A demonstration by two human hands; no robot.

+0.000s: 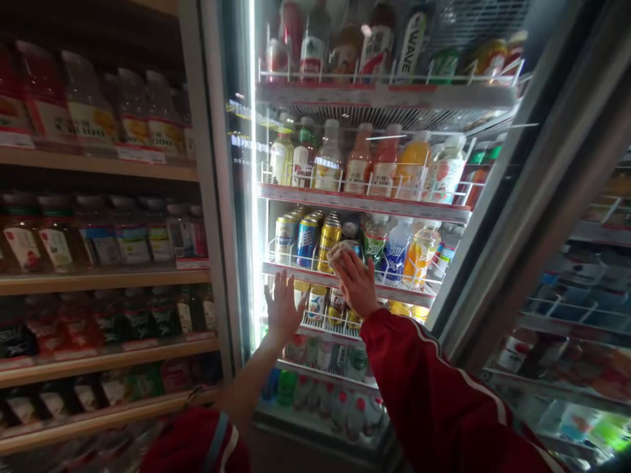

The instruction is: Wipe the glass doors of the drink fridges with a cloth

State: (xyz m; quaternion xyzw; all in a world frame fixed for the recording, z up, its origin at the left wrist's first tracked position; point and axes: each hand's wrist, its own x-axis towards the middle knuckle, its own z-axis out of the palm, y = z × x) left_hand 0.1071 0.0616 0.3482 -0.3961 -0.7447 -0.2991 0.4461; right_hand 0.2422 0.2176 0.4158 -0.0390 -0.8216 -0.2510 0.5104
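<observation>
My right hand, in a red sleeve with white piping, presses a crumpled pale cloth against the glass door of a lit drinks fridge. Its fingers lie over the cloth, in front of the shelf of cans. Lower and to the left, my left hand is spread with its fingers up, at or close to the glass; whether it touches cannot be told. Behind the glass near the hands stand a yellow can, a blue can and a bottle of orange drink.
The fridge's metal door frame slants along the right. More bottles stand on the fridge shelves above and below. On the left, wooden shelves hold rows of bottles. Another glass-fronted cooler with drinks is at the right, blurred.
</observation>
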